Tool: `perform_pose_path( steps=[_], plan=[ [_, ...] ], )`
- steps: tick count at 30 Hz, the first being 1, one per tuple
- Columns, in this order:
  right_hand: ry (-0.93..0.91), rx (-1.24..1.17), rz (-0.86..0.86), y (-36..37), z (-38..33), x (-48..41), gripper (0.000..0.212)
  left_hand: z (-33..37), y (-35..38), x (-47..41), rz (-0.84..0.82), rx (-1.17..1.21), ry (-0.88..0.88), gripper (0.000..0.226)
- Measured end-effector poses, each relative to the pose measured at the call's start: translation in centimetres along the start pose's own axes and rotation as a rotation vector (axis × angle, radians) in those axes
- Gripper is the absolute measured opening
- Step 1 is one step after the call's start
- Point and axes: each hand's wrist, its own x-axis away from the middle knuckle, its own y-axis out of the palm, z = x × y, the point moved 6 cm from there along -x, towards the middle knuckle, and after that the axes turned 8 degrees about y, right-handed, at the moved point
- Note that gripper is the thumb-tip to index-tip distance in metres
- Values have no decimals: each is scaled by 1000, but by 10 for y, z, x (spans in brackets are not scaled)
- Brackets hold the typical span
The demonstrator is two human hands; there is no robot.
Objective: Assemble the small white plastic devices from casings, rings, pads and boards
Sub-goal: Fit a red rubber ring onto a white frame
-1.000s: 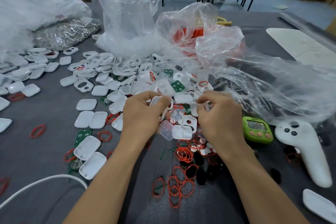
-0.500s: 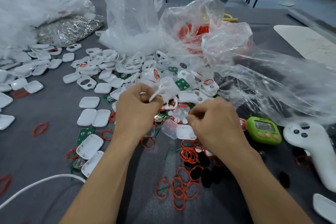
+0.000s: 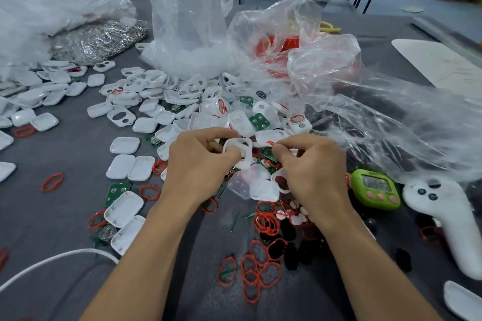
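Gripping a white casing (image 3: pixel 247 158) in our left hand (image 3: pixel 198 167), we pinched a red ring (image 3: pixel 270 142) in our right hand (image 3: pixel 313 172), just beside it, above the heap of loose parts (image 3: pixel 182 101) on the grey table (image 3: pixel 65 216).

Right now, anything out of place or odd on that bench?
Two non-parts lie right of the right hand: a green timer and a white controller. Red rings and white casings are strewn loose over the table, unsorted. The left hand grips one casing, the right pinches a ring. No damage that I can see.
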Motion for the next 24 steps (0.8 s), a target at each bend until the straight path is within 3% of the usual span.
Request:
perform_pose_path(
  steps=[5, 9, 13, 19, 24],
  plan=[
    [144, -373, -106, -3, 7, -2, 20, -2, 1, 1, -32, 50, 0, 12],
    [183, -673, -324, 9, 0, 3, 30, 4, 9, 1, -167, 163, 32, 32],
    [99, -592, -541, 22, -10, 14, 47, 3, 12, 2, -173, 229, 30, 39],
    [-54, -418, -343, 25, -15, 21, 41, 0, 24, 5, -1, 489, -115, 25],
    [-49, -553, -349, 32, -13, 21, 25, 8, 34, 8, -108, 557, -73, 20]
  ],
)
